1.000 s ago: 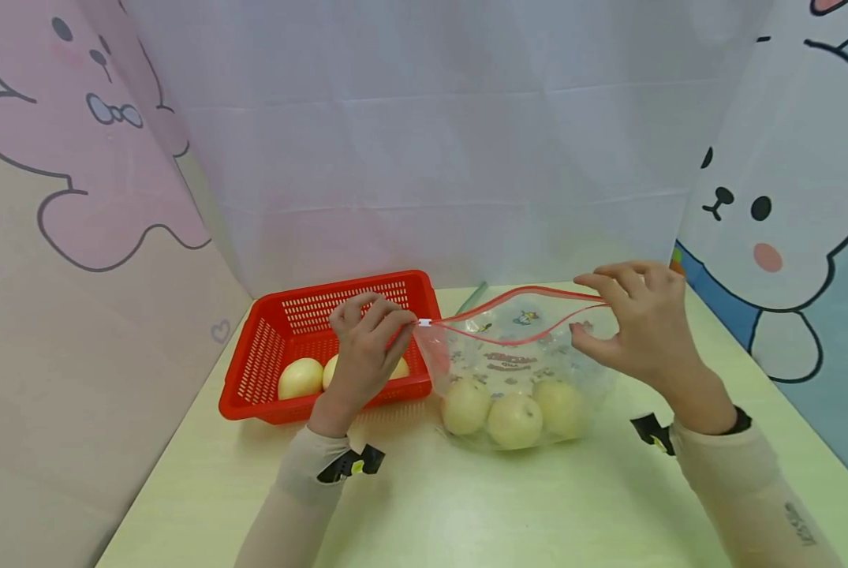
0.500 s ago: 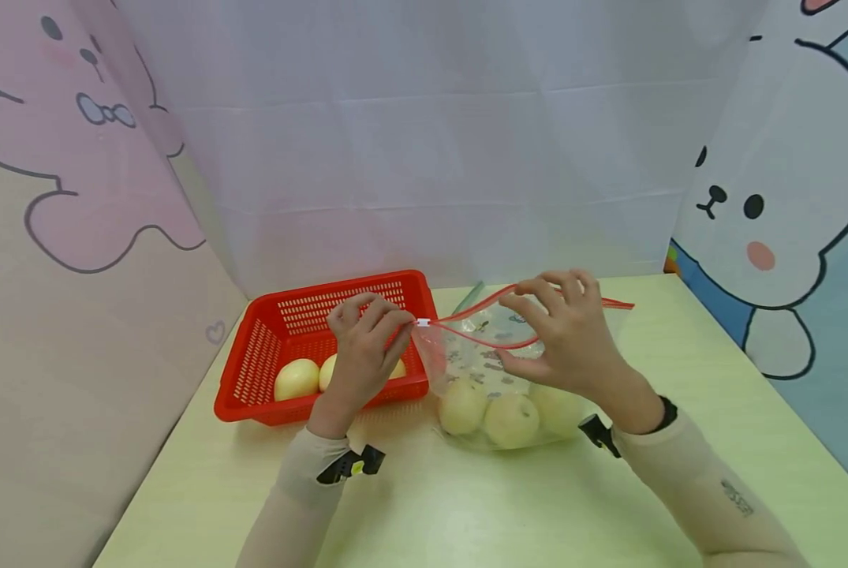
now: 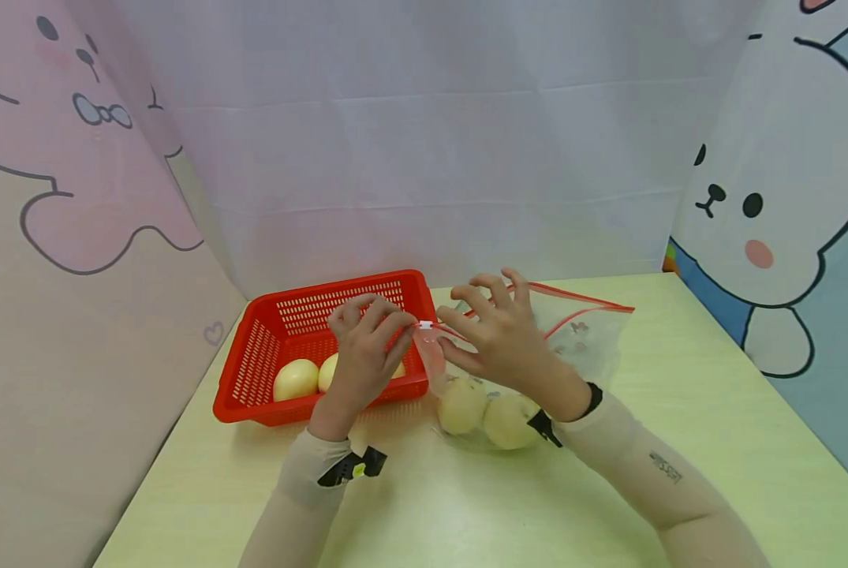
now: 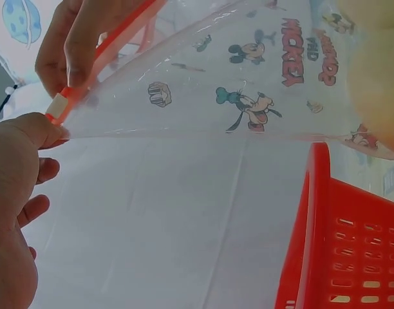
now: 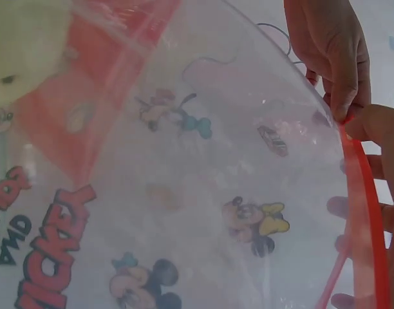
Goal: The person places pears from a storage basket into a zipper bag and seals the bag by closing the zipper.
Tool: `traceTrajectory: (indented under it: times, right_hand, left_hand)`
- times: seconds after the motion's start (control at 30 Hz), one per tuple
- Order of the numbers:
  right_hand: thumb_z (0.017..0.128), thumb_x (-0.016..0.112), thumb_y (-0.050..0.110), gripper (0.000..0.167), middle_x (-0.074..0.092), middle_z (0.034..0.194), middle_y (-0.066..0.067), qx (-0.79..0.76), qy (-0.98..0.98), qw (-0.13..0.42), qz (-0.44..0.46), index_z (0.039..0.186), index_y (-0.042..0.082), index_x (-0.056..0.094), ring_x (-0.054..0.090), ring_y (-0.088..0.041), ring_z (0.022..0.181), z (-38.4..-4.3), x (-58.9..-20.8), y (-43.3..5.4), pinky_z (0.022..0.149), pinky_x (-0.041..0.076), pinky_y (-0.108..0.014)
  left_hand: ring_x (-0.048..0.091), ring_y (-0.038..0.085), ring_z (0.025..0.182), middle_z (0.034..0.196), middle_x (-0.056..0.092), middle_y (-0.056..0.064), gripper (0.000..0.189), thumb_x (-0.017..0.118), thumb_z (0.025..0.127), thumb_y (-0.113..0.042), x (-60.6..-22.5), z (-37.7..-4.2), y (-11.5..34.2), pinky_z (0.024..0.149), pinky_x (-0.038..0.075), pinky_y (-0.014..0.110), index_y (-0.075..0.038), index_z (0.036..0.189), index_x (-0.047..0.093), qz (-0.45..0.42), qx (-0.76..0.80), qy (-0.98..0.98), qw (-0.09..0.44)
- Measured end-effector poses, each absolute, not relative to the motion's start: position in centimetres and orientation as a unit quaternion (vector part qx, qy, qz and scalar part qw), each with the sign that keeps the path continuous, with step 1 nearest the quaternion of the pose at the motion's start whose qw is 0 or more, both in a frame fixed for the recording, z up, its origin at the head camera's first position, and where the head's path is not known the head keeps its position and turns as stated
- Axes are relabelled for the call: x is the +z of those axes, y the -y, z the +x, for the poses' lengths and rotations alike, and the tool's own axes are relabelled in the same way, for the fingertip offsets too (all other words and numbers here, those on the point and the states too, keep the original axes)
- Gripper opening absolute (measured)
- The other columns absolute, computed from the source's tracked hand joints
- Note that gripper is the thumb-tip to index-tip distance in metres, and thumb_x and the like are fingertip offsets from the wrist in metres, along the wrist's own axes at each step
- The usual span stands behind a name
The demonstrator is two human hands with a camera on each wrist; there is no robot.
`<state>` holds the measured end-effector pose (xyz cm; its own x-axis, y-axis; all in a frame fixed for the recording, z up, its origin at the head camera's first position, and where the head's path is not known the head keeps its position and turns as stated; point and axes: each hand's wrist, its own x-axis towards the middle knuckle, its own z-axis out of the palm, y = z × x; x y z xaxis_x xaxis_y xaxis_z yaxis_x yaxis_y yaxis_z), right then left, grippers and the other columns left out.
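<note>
l hand pinches zip bag corner by slider; r hand close by, can't tell if gripping. bag, w/ apples, just r of red basket. l wrist cam shows "mickey" lettering, hidden in head view. vs 1s ago, r hand's moved left.

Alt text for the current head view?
A person's left hand pinches a clear, red-edged zip bag near its white slider, the right hand close by; two pale fruits show inside. At left, a red basket holds more.
</note>
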<state>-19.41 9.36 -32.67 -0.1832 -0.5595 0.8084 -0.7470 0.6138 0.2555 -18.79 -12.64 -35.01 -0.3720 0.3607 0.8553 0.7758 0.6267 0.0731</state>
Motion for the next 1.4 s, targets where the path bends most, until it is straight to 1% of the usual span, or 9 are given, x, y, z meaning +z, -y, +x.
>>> traceTrajectory:
  times: [0.1,0.17,0.27,0.53,0.8,0.87,1.03,1.23,1.4]
  right_hand:
    - [0.089,0.069,0.03,0.018,0.062,0.102,-0.012,0.098,0.758,0.477,0.434,0.098,0.015,0.068,0.054,-0.038,0.102,-19.6,-32.6,-8.8,0.093,0.034,-0.07]
    - [0.094,0.062,0.03,0.016,0.063,0.102,-0.012,0.094,0.754,0.482,0.436,0.096,0.016,0.068,0.055,-0.037,0.101,-19.7,-32.6,-8.5,0.093,0.035,-0.069]
    - [0.1,0.053,0.03,0.022,0.064,0.102,-0.011,0.091,0.747,0.492,0.439,0.093,0.015,0.068,0.056,-0.037,0.1,-19.8,-32.5,-8.2,0.092,0.036,-0.069]
    - [0.103,0.046,0.027,0.027,0.062,0.098,-0.01,0.079,0.737,0.508,0.438,0.091,0.015,0.066,0.056,-0.035,0.097,-19.8,-32.5,-7.9,0.087,0.04,-0.066]
    - [0.104,0.048,0.026,0.024,0.06,0.093,-0.009,0.071,0.742,0.497,0.444,0.091,0.013,0.064,0.056,-0.034,0.092,-19.7,-32.4,-8.1,0.084,0.044,-0.058]
    - [0.102,0.052,0.025,0.021,0.06,0.092,-0.008,0.069,0.742,0.496,0.445,0.091,0.013,0.064,0.057,-0.033,0.091,-19.7,-32.5,-8.1,0.084,0.044,-0.056]
    - [0.096,0.064,0.022,0.01,0.062,0.09,-0.007,0.061,0.746,0.488,0.448,0.091,0.013,0.064,0.058,-0.032,0.091,-19.6,-32.4,-8.2,0.084,0.045,-0.056]
    - [0.091,0.071,0.022,0.011,0.062,0.09,-0.006,0.048,0.761,0.467,0.448,0.093,0.014,0.064,0.057,-0.031,0.093,-19.5,-32.3,-8.5,0.087,0.044,-0.058]
    - [0.096,0.065,0.024,0.009,0.063,0.091,-0.006,0.047,0.764,0.459,0.451,0.094,0.014,0.065,0.056,-0.031,0.095,-19.5,-32.3,-8.9,0.089,0.042,-0.06]
  left_hand:
    - [0.046,0.036,0.109,0.095,0.059,0.01,0.015,0.077,0.084,-0.007,-35.0,-18.8,12.5,0.088,0.022,0.061,-0.008,0.095,0.067,-0.363,-0.238,0.788,0.437]
    - [0.046,0.036,0.109,0.095,0.059,0.01,0.014,0.076,0.085,-0.007,-35.0,-18.8,12.5,0.088,0.022,0.061,-0.008,0.096,0.067,-0.365,-0.234,0.787,0.439]
    - [0.046,0.037,0.11,0.095,0.059,0.01,0.014,0.076,0.085,-0.008,-35.0,-18.8,12.5,0.087,0.022,0.061,-0.008,0.096,0.067,-0.368,-0.236,0.785,0.439]
    - [0.046,0.036,0.11,0.096,0.058,0.009,0.012,0.075,0.086,-0.007,-35.0,-18.7,12.5,0.089,0.021,0.062,-0.008,0.096,0.068,-0.365,-0.236,0.791,0.431]
    - [0.045,0.036,0.111,0.1,0.056,0.01,0.007,0.071,0.09,-0.011,-35.0,-18.8,12.5,0.089,0.021,0.063,-0.009,0.096,0.068,-0.368,-0.231,0.789,0.434]
    - [0.044,0.036,0.111,0.101,0.056,0.01,0.005,0.068,0.094,-0.014,-35.1,-18.8,12.6,0.089,0.021,0.063,-0.009,0.096,0.068,-0.368,-0.227,0.789,0.437]
    - [0.044,0.036,0.111,0.101,0.056,0.01,0.018,0.058,0.101,-0.024,-35.3,-19.0,12.6,0.088,0.021,0.063,-0.009,0.096,0.068,-0.369,-0.221,0.786,0.443]
    - [0.044,0.037,0.111,0.102,0.056,0.01,0.016,0.06,0.1,-0.023,-35.4,-19.1,12.6,0.088,0.021,0.063,-0.01,0.095,0.068,-0.372,-0.221,0.785,0.444]
    - [0.044,0.036,0.112,0.102,0.057,0.012,0.024,0.054,0.103,-0.028,-35.4,-19.0,12.6,0.089,0.02,0.064,-0.01,0.096,0.068,-0.373,-0.221,0.789,0.435]
